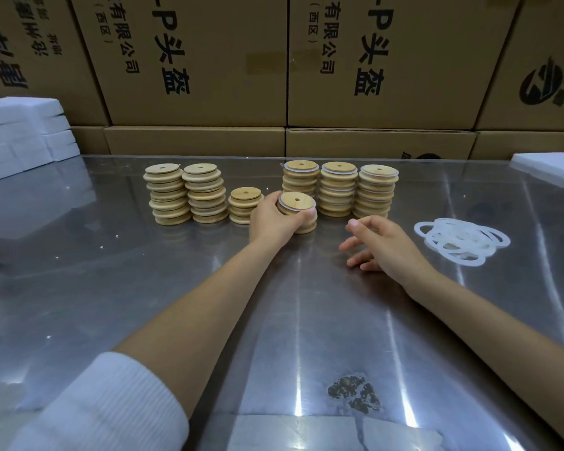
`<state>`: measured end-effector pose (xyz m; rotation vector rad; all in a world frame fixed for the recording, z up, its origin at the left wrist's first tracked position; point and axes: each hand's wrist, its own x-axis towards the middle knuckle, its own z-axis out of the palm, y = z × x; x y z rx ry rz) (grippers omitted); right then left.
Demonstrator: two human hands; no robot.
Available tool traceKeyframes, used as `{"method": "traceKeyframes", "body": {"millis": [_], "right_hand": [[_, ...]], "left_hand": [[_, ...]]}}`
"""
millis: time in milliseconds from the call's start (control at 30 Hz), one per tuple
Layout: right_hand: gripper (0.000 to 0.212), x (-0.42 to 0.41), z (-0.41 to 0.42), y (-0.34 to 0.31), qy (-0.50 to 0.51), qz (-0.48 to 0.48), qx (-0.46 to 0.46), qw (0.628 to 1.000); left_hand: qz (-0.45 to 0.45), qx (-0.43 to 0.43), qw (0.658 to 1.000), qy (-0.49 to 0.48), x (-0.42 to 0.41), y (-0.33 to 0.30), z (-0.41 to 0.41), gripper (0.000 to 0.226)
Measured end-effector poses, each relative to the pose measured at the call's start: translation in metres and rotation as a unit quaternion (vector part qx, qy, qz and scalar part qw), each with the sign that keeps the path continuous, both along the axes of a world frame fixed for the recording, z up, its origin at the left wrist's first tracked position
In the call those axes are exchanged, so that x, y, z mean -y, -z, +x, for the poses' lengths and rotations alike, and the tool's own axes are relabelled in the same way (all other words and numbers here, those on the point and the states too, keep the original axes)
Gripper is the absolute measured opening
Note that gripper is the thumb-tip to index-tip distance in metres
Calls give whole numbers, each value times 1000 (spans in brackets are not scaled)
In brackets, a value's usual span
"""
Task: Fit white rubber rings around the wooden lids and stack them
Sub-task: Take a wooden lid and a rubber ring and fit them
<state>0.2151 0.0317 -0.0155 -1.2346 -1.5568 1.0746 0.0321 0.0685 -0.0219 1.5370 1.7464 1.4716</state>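
Three stacks of bare wooden lids (185,193) stand at the left of the row on the metal table; the third one (243,205) is short. To their right rise three tall stacks of lids with white rings (337,188). In front of those sits a short ringed stack (297,211), and my left hand (272,221) grips its top lid, fingers curled round the rim. My right hand (380,244) hovers over the table just right of it, fingers loosely spread and holding nothing. A heap of white rubber rings (463,240) lies further right.
Large cardboard boxes (274,76) form a wall behind the table. White foam sheets (20,135) are piled at the far left, and another white sheet (551,166) lies at the far right. The steel table (274,320) has a rust-like stain (354,393) near the front.
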Motion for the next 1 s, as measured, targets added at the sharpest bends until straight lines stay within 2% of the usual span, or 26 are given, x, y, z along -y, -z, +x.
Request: {"method": "traceKeyframes", "body": {"millis": [233, 333, 400, 433, 500, 600, 667, 733, 800, 900, 1000], "right_hand": [[10, 0, 1, 0, -13, -3, -2, 1000], [7, -1, 2, 0, -8, 7, 21, 1000], [8, -3, 7, 1, 29, 62, 106, 992], [7, -4, 11, 1, 55, 101, 173, 978], [5, -5, 20, -1, 109, 162, 320, 927], [29, -9, 31, -1, 176, 184, 512, 820], [43, -11, 36, -2, 203, 124, 582, 777], [48, -12, 39, -3, 218, 63, 587, 777], [40, -14, 42, -4, 222, 55, 581, 781], [21, -15, 42, -7, 223, 78, 596, 767], [18, -14, 42, -10, 234, 66, 567, 787]], "left_hand": [[-50, -22, 998, 2, -2, -2, 5, 47], [-49, -32, 998, -1, 1, -2, 4, 69], [-54, -73, 996, -10, 4, 0, 1, 89], [-61, -109, 992, -15, 6, 1, -2, 97], [-70, -183, 980, -24, 9, 2, -10, 109], [-77, -288, 954, -44, 12, 2, -28, 116], [-84, -344, 934, -58, 13, 2, -42, 107], [-92, -376, 920, -58, 13, 2, -53, 92], [-91, -383, 918, -53, 13, 2, -58, 79], [-51, -401, 913, -60, 14, -1, -61, 61], [7, -427, 898, -101, 19, -6, -61, 36]]}}
